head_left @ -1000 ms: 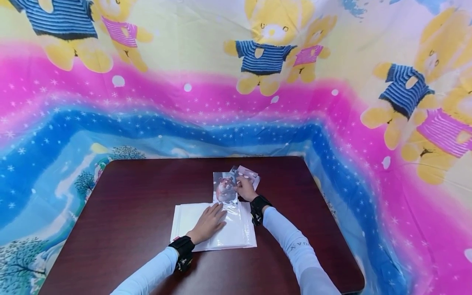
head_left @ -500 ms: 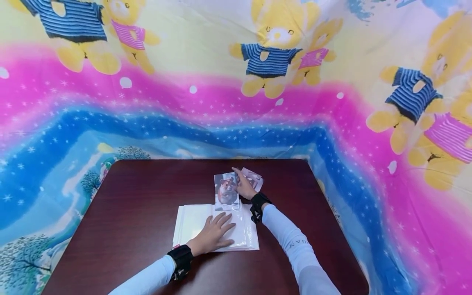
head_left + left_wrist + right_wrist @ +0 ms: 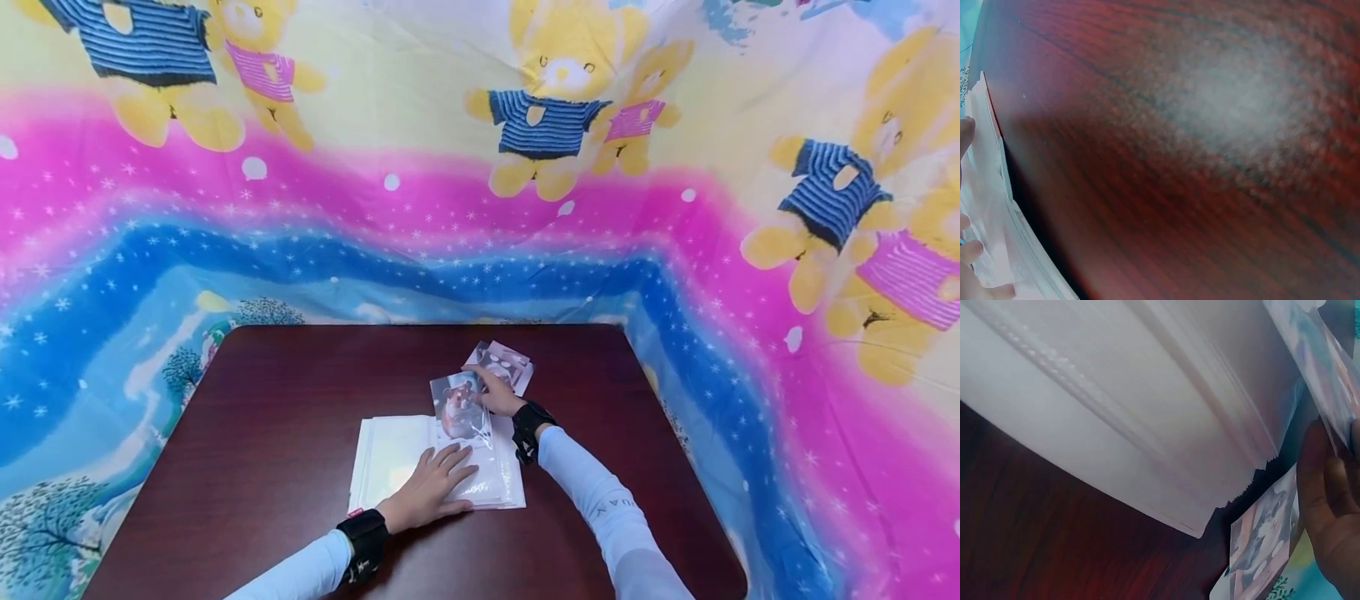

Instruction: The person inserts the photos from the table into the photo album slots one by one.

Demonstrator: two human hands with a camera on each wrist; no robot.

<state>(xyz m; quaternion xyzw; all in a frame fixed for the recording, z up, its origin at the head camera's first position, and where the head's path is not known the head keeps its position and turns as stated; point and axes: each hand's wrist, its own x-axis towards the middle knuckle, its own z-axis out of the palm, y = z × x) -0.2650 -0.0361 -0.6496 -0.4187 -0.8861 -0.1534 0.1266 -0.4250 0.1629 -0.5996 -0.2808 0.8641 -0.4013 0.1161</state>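
A photo album (image 3: 390,454) with white pages and clear sleeves lies open on the dark red-brown table. My left hand (image 3: 431,490) rests on it with fingers spread; in the left wrist view its fingertips (image 3: 971,251) show at the frame's edge, over the album's pages (image 3: 988,181). My right hand (image 3: 498,394) holds a hamster photo (image 3: 456,408) by its right side, fingers behind it in the right wrist view. The photo's lower part overlaps the top of the page. Beyond the right hand lie loose pinkish photos (image 3: 517,364).
The table (image 3: 262,433) has rounded corners, its far edge close to a hanging cloth (image 3: 420,275) printed with bears. Cloth also runs along the left and right sides. In the right wrist view, loose photos (image 3: 1263,534) lie beside the album's edge.
The hamster photo has come nearer to me, tilted slightly, and overlaps the page further. My right hand has moved down with it. The left hand has slid slightly toward me, its fingers more spread.
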